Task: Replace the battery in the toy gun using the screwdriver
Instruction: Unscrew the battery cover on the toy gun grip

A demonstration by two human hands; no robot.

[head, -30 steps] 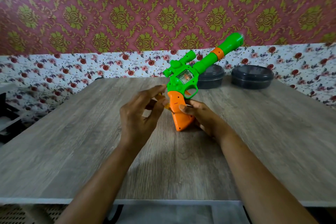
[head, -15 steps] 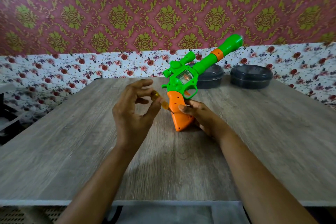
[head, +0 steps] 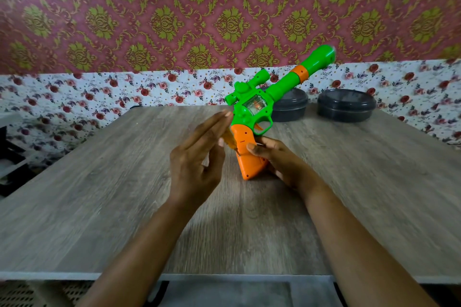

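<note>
right hand [head: 282, 161] holds gun [head: 257, 107] butt-down on table [head: 99, 207]. left hand [head: 197, 157] pinches screwdriver [head: 228, 138], tip at gun's left side. likely screw stage; cover on, swap done or not unclear.

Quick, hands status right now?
Left hand: pinching the screwdriver handle between thumb and straight fingers.
Right hand: gripping the toy gun by its orange grip.

Table [head: 99, 194]: grey wood grain.
Toy gun [head: 252, 109], on the table: green; orange grip and barrel band.
Screwdriver [head: 228, 138], over the table: translucent yellow handle.
Containers [head: 346, 106], at the table's far edge: dark grey.
Wallpaper [head: 149, 7], behind the table: maroon with olive-gold damask; lower band white with red roses.
</note>
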